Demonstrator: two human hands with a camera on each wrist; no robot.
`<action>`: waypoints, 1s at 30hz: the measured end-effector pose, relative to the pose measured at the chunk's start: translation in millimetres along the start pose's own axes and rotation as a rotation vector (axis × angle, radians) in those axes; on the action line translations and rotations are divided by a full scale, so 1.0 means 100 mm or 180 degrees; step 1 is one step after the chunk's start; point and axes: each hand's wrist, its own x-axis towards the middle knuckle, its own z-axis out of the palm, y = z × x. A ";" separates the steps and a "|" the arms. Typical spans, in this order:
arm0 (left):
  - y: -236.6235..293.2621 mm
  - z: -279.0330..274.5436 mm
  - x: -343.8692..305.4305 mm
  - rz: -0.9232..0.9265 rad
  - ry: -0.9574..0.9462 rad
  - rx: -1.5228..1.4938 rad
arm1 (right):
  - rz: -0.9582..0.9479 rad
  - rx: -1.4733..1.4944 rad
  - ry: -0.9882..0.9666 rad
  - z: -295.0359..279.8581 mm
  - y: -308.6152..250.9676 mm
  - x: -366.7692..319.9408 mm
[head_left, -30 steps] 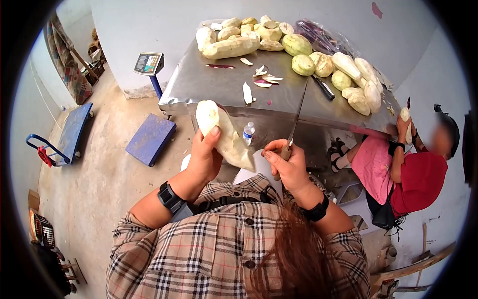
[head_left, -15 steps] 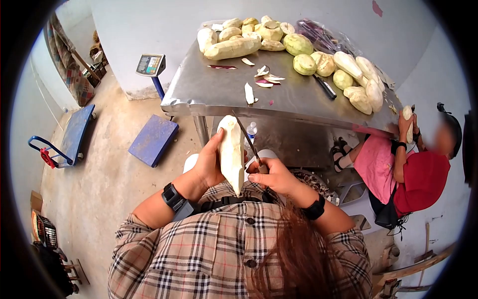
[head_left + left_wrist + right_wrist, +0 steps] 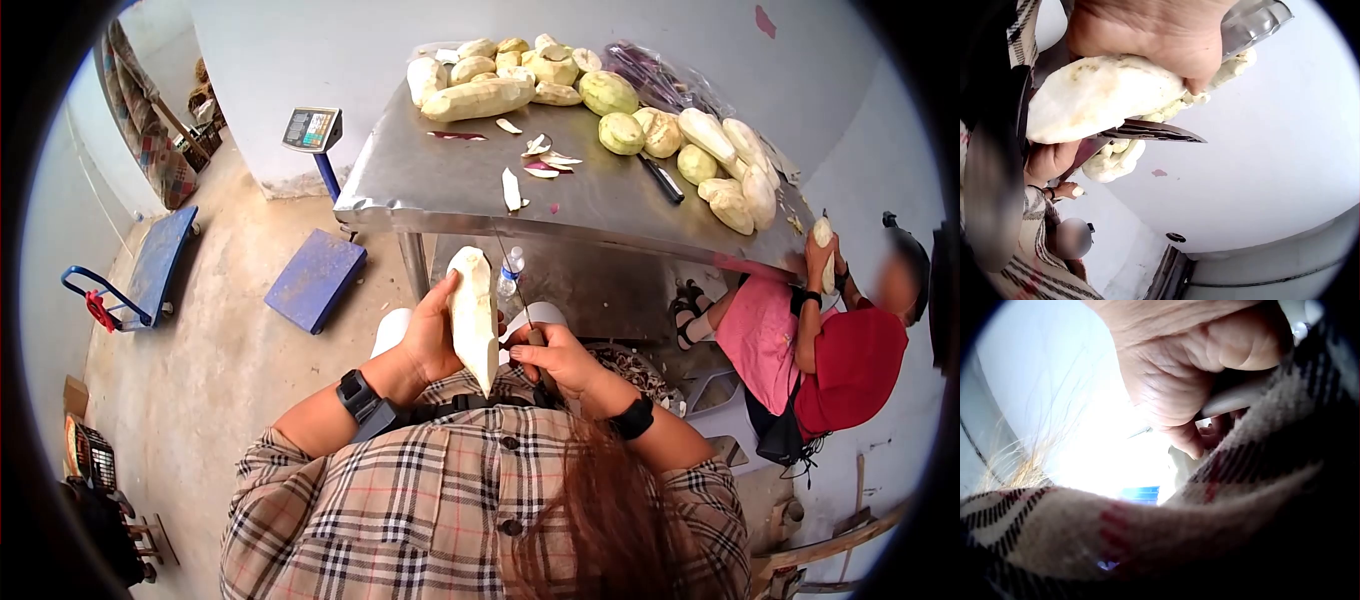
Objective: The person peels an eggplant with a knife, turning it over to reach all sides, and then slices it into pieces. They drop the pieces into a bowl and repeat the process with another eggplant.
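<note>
My left hand (image 3: 428, 338) holds a peeled, cream-white eggplant (image 3: 474, 318) upright before my belly, its pointed end down. The thumb lies along its side. In my right hand (image 3: 562, 362) is a knife with a brown handle (image 3: 537, 340), gripped close beside the eggplant. The left wrist view shows the dark knife blade (image 3: 1163, 132) running along the eggplant's edge (image 3: 1104, 100), tip past it. In the right wrist view, the right hand (image 3: 1179, 369) is curled round the pale handle (image 3: 1235, 400); shirt cloth hides much there.
Peeled eggplants (image 3: 478, 98) and peel strips (image 3: 545, 160) lie on the metal table (image 3: 400, 180), with a black-handled knife (image 3: 662, 182). A bag of purple eggplants (image 3: 665, 75) is behind. A water bottle (image 3: 510, 272) stands below. Another person (image 3: 850, 350) sits right; a scale (image 3: 315, 270) stands left.
The eggplant has turned from slanting to upright and come lower, nearer my body. My right hand has brought the knife in from the right to its side.
</note>
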 end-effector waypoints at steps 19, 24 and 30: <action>-0.02 -0.09 0.05 -0.0024 0.0246 -0.0130 | 0.0184 -0.0054 -0.0059 -0.04 -0.03 0.00; -0.03 -0.02 0.01 0.0189 0.0211 0.0177 | 0.0072 -0.0003 -0.0022 -0.01 -0.15 -0.06; 0.00 0.03 -0.04 0.0199 -0.0052 0.0126 | -0.0242 -0.0067 0.0035 -0.06 -0.27 -0.08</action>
